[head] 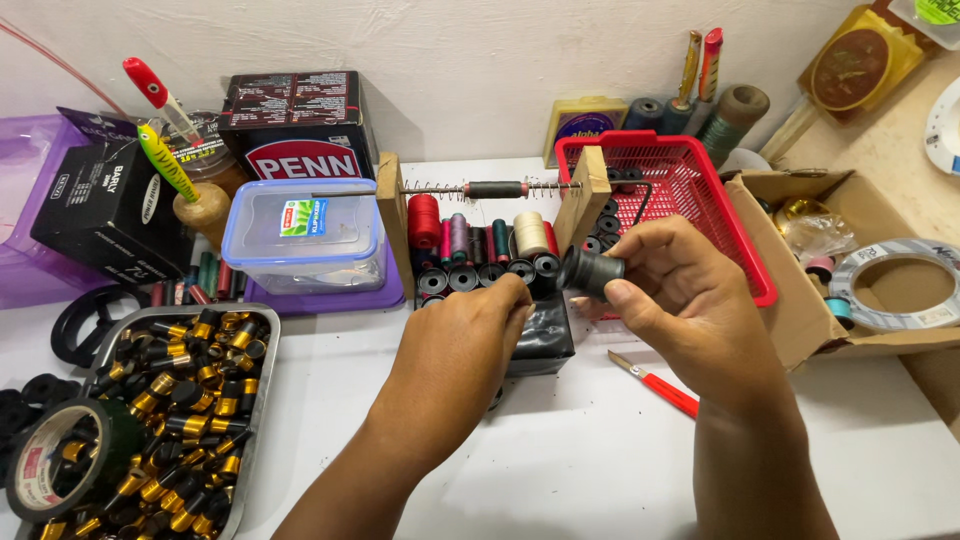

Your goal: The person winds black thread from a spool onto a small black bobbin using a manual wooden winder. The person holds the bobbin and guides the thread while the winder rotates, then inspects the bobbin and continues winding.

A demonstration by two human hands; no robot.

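Above a white table (600,450), the right hand (690,300) pinches a short black cylindrical sleeve (590,271) before a red plastic basket (700,190); the left hand (465,345), fingers curled, touches black thread spools (480,275).

I see the metal tray (262,400) at the table's left, the tape roll (62,462) on its near-left corner. The lidded container (303,235) stands behind it. The thread rack (490,235) stands centre, the basket (700,190) right of it, the cardboard box (830,330) farther right.
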